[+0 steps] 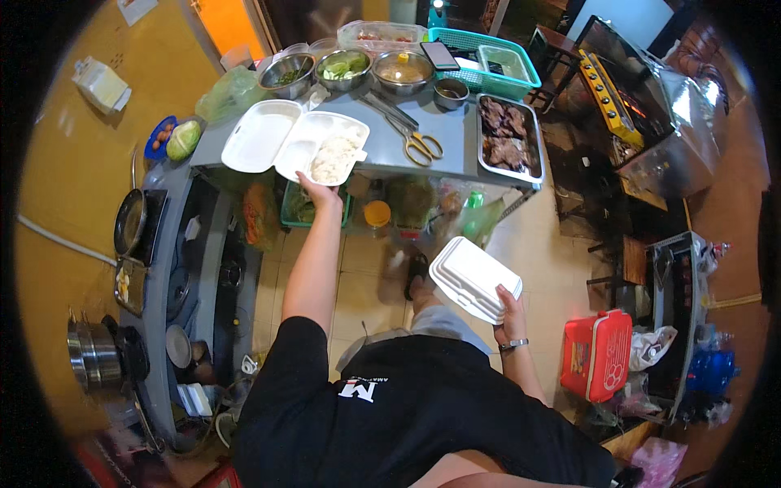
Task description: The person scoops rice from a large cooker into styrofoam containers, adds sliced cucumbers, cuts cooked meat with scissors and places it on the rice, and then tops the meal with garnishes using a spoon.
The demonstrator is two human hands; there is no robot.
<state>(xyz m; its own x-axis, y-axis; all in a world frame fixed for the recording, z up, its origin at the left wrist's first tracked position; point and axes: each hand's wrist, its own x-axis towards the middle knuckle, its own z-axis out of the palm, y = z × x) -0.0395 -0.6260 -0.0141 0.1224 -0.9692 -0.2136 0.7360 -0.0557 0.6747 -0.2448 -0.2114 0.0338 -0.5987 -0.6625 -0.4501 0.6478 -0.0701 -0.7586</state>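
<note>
My left hand (320, 194) grips the near edge of an open white foam takeaway box (297, 157) at the table's front edge. Cooked rice (337, 157) fills the right part of its compartmented base, and the lid lies folded back to the left. Out to the right, my right hand (511, 316) holds a closed white foam takeaway box (475, 274) above the tiled floor. Scissors with yellow handles (422, 148) lie on the grey table (381, 141), beside metal tongs (390, 110). A metal tray of cooked meat (509, 134) sits at the right end.
Along the back stand steel bowls (343, 65) of greens and sauce, and a turquoise basket (526, 60) with a phone (440, 56) at its edge. A frying pan (130, 222) is on the left counter. A red cooler box (597, 355) rests at right, below a yellow-fronted grill (610, 100).
</note>
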